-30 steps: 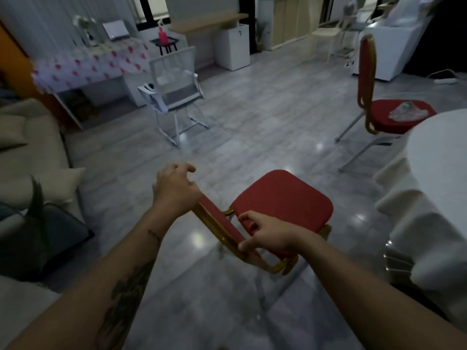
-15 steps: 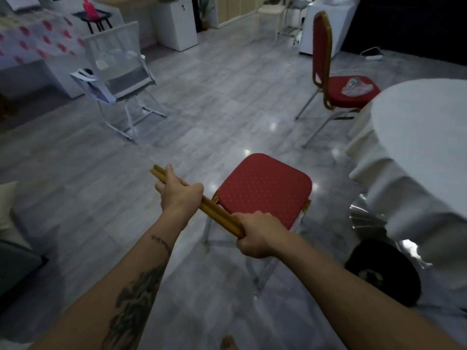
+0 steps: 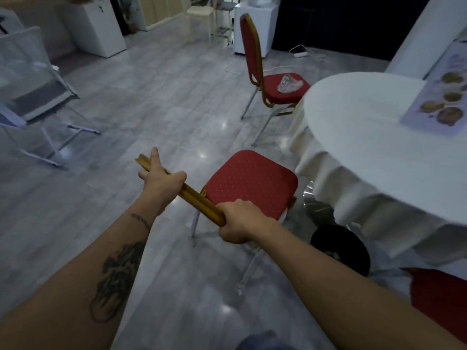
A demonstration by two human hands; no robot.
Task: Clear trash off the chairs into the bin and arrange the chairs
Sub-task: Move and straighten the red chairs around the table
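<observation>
A red-cushioned chair (image 3: 252, 183) with a gold frame stands just in front of me, its seat facing the round table (image 3: 374, 127). My left hand (image 3: 161, 181) rests on the top rail of its back with the fingers lifted and spread. My right hand (image 3: 240, 221) is closed around the same rail nearer to me. A second red chair (image 3: 255, 61) stands farther off by the table, with crumpled clear plastic trash (image 3: 290, 83) lying on its seat.
The white tablecloth hangs close to the near chair's right side, and a printed menu sheet (image 3: 444, 97) lies on the table. A black round object (image 3: 341, 248) sits on the floor under the table. A white mesh chair (image 3: 32, 84) stands at left. Another red seat (image 3: 439, 296) shows at lower right.
The chair has come upright and shifted toward the table. My left hand's fingers have lifted off the rail. My view has swung right, bringing more of the table in.
</observation>
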